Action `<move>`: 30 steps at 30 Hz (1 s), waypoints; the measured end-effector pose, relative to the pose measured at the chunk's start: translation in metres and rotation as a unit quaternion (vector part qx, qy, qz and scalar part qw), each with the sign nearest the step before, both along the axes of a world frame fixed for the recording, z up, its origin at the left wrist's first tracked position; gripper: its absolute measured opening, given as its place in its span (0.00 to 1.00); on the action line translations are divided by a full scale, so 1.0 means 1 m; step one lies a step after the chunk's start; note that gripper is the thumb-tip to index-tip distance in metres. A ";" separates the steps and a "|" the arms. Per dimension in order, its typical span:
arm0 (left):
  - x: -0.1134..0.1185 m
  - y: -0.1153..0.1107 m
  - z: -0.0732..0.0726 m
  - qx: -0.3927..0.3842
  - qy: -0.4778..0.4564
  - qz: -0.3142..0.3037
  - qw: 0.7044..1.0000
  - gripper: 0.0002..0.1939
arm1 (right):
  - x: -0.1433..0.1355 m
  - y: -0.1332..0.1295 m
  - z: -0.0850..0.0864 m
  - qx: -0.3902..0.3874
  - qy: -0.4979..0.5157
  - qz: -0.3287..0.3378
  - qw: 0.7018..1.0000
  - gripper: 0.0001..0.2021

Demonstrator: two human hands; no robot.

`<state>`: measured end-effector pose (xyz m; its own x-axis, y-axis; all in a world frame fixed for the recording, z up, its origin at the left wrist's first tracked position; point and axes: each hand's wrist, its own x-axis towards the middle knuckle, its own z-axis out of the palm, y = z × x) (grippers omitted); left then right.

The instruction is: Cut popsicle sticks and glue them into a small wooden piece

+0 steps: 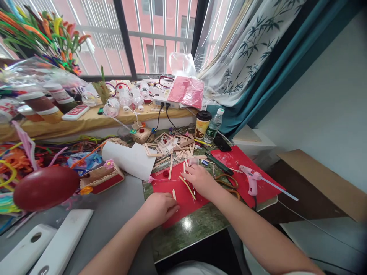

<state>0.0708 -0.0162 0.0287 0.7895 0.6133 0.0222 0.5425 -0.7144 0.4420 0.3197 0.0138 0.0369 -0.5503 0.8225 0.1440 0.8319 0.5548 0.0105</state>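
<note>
My left hand rests at the left edge of the red sheet, fingers curled, with a short wooden stick upright beside it; what its fingers hold, if anything, is hidden. My right hand reaches over the sheet, its fingertips at small wooden sticks; whether they grip one is too small to tell. A yellow-green strip lies between my hands. To the left are a pink pipe cleaner and a dark red rose.
A pink glue gun lies on the right with scissors near my right wrist. Behind are piled wooden sticks, a cup and a water bottle. At left stand a red decorated box and a dark red balloon.
</note>
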 end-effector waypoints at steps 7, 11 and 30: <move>-0.009 0.008 0.002 -0.009 -0.056 0.060 0.997 0.13 | -0.009 0.031 -0.004 -0.016 -0.084 0.110 0.990 0.06; -0.011 0.009 0.002 -0.005 -0.072 0.086 0.994 0.13 | 0.000 0.026 0.000 -0.012 -0.012 0.124 0.992 0.08; -0.003 0.013 0.004 -0.209 -0.185 0.243 0.929 0.18 | -0.031 -0.056 -0.015 -0.220 0.657 -0.217 0.688 0.10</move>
<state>0.0677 -0.0032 0.0329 0.4034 0.9111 -0.0843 0.5118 -0.1483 0.8462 0.2887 -0.0425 0.0221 0.1281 0.9912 -0.0325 0.0525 -0.0395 -0.9978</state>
